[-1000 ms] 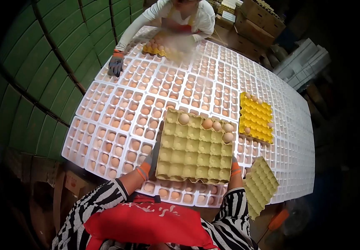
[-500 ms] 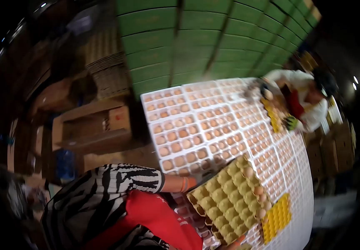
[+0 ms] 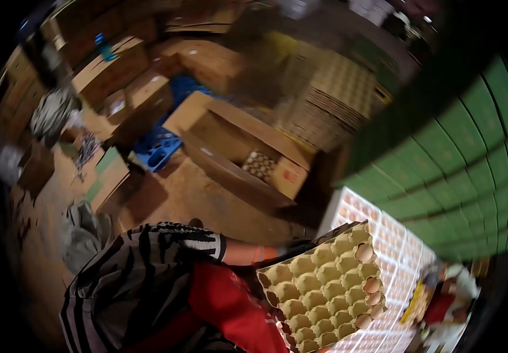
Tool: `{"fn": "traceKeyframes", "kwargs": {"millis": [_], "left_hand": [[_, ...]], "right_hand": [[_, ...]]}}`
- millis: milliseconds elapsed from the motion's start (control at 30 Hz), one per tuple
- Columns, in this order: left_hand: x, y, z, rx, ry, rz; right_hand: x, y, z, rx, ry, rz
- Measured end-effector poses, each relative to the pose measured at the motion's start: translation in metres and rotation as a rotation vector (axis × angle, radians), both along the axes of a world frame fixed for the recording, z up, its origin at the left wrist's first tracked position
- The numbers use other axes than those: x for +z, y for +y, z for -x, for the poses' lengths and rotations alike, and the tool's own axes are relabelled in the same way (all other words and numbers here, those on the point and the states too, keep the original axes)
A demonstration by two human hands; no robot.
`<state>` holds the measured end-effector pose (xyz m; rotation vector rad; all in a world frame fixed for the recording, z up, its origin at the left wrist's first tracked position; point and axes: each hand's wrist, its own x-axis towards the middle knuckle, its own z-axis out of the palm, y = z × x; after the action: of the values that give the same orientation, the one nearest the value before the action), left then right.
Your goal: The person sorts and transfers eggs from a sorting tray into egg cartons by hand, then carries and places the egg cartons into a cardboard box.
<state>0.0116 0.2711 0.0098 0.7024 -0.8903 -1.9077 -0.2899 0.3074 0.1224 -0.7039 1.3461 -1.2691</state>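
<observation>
A yellowish pulp egg tray (image 3: 318,291) is held tilted in front of my body, most of its cups bare. Several brown eggs (image 3: 371,285) sit along its right side. My left hand (image 3: 289,249), dark-gloved below an orange wristband, grips the tray's upper left edge, with its fingers mostly hidden. Only a sliver of my right hand (image 3: 324,350) shows under the tray's near edge at the bottom of the view. Behind the tray, a table holds white trays of eggs (image 3: 392,253).
A long open carton (image 3: 236,159) with egg-tray cups inside stands on the floor ahead. Beyond it is a stack of pulp trays (image 3: 336,100). Green boxes (image 3: 454,159) form a wall at right. A blue plastic tray (image 3: 157,150) lies left. A co-worker (image 3: 448,300) stands at the table's far side.
My view has swung left, away from the egg table toward the open carton and floor. The egg tray has moved with me in my hands, still carrying eggs on its right side.
</observation>
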Motion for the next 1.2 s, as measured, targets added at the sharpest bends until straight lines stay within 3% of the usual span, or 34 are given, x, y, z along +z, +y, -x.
{"fn": "traceKeyframes", "kwargs": {"millis": [133,267,367,400,467,533,633,933,1067,1200], "left_hand": [[0.065,0.045,-0.062,0.193,0.169,-0.036],[0.074,0.087,-0.172,0.404,0.45,-0.113],[0.082,0.126,-0.237,0.582,0.509,-0.116],[0.082,0.134,-0.255,0.645,0.405,-0.079],[0.073,0.154,-0.292,0.769,-0.278,0.098],[0.066,0.169,-0.316,0.901,-0.542,0.284],[0.048,0.171,-0.327,0.988,-0.624,0.206],[0.023,0.151,-0.384,1.099,-1.046,0.374],[0.064,0.149,-0.411,1.158,-0.778,0.296],[0.06,0.151,-0.431,1.225,-1.013,0.341]], "right_hand": [[0.04,-0.027,-0.035,0.206,-0.01,-0.011],[0.029,-0.018,-0.126,0.295,0.003,-0.079],[0.017,-0.005,-0.185,0.334,-0.038,-0.116],[0.014,-0.004,-0.201,0.356,-0.051,-0.124],[0.008,-0.005,-0.236,0.404,-0.063,-0.146],[0.007,-0.015,-0.269,0.46,-0.069,-0.157],[0.007,-0.042,-0.298,0.532,-0.073,-0.16],[0.004,-0.128,-0.39,0.699,-0.053,-0.162],[0.004,-0.153,-0.433,0.756,-0.04,-0.179],[0.005,-0.17,-0.469,0.8,-0.031,-0.162]]}}
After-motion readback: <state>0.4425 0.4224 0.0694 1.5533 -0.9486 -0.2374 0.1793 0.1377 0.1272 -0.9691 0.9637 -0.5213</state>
